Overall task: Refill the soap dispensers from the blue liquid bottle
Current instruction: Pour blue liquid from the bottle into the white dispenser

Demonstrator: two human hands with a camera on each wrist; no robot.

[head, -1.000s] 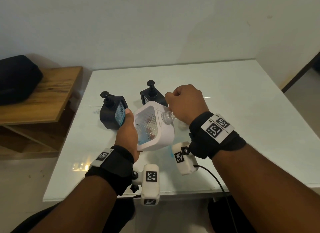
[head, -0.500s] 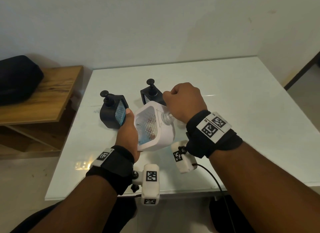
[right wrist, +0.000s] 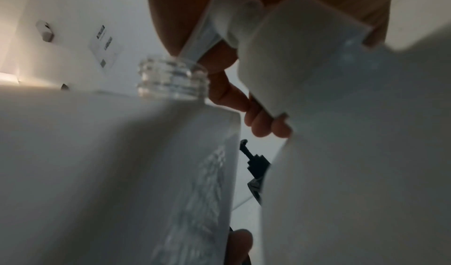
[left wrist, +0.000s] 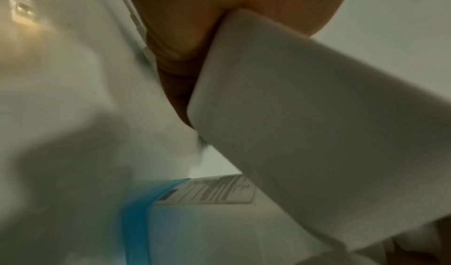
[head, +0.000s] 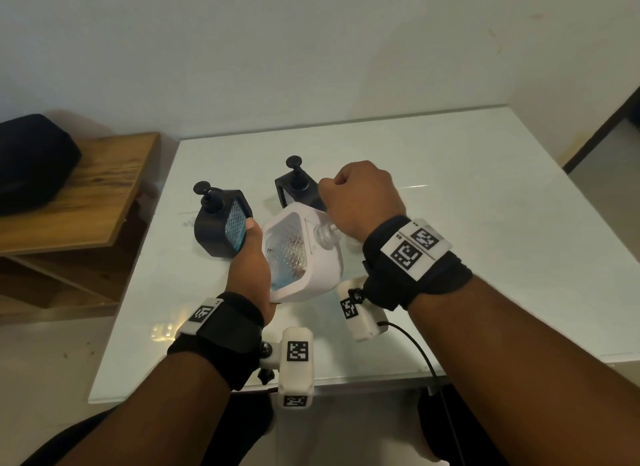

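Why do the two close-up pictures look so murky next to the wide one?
Head view: evenly lit and sharp, with a glare patch on the glossy table. Left wrist view: the white dispenser sits too close, so it blurs. Right wrist view: dim and soft; only the clear threaded neck is fairly crisp.

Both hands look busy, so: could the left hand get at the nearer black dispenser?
Probably yes: the nearer black dispenser stands beside the left hand with nothing between, but that hand holds the white dispenser and must set it down first.
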